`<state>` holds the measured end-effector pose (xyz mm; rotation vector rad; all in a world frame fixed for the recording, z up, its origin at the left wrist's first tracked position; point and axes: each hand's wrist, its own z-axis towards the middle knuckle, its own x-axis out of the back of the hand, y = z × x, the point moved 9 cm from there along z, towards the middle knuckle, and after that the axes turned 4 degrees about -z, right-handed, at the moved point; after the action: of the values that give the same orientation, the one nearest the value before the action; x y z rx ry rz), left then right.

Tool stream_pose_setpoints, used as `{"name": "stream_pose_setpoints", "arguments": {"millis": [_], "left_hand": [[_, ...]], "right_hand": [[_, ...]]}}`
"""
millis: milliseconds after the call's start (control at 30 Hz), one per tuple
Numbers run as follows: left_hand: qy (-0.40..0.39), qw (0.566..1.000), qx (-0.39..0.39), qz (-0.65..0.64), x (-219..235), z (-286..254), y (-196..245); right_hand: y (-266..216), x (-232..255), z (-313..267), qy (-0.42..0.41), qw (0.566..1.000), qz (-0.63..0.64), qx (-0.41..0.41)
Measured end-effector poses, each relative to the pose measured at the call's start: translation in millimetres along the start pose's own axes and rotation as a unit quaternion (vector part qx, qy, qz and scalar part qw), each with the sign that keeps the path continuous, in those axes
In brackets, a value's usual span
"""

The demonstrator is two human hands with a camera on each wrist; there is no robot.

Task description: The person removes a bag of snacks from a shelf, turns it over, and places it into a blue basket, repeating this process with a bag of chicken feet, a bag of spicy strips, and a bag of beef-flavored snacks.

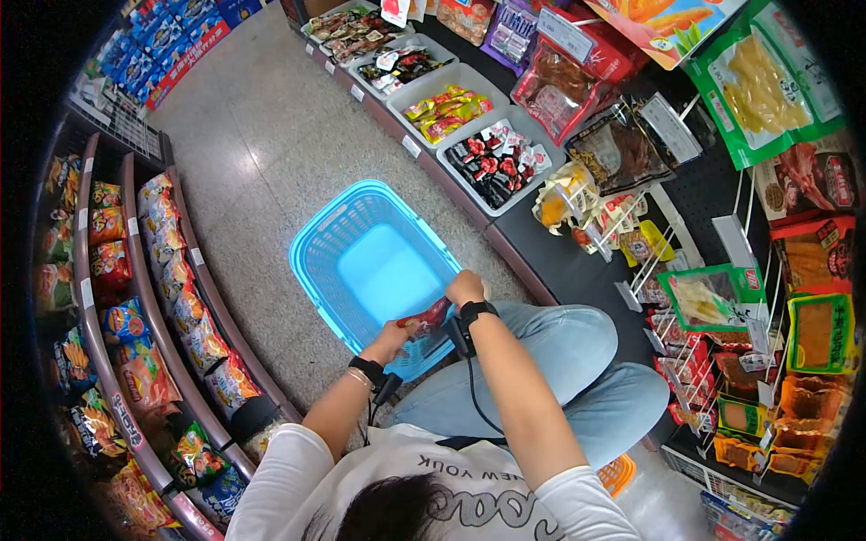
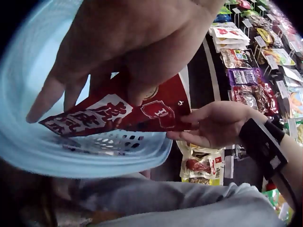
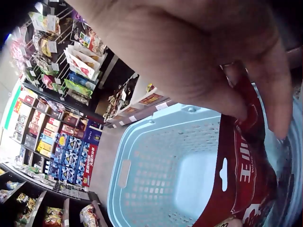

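A red snack packet with white lettering is held between both hands, over the near rim of a light blue plastic basket. My left hand grips one end, its thumb lying across the printed face in the left wrist view. At the other end, my right hand pinches a corner between thumb and fingers. The packet shows a hang hole near one edge in the right wrist view. Bare basket floor shows beyond it. Each wrist wears a black strap with a small device.
Grey trays of small wrapped snacks line a low ledge at the upper right. Hanging packets fill the racks on the right. Curved shelves of bagged snacks stand on the left. Bent knees in pale jeans sit beside the basket.
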<state>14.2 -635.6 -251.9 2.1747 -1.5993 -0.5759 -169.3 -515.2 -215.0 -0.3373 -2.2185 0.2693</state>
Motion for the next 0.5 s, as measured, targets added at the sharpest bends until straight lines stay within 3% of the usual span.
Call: {"name": "stream_pose_setpoints", "arguments": {"millis": [167, 267, 367, 500], "left_hand": [[0.000, 0.999, -0.010, -0.038, -0.3, 3.6, -2.9], [-0.030, 0.989, -0.126, -0.067, -3.6, 38.5, -13.8], [-0.002, 0.999, -0.028, -0.023, -4.4, 41.1, -23.5], [-0.008, 0.999, -0.018, 0.034, -9.3, 23.8, -16.4]], "right_hand": [[-14.9, -14.9, -6.0, -0.061, 0.997, -0.017, 0.041], [-25.5, -14.7, -11.5, -0.074, 0.996, -0.006, 0.052], [-22.1, -30.7, 1.9, -0.086, 0.994, 0.003, 0.061], [-14.6, -24.6, -8.8, -0.125, 0.992, 0.015, 0.030]]}}
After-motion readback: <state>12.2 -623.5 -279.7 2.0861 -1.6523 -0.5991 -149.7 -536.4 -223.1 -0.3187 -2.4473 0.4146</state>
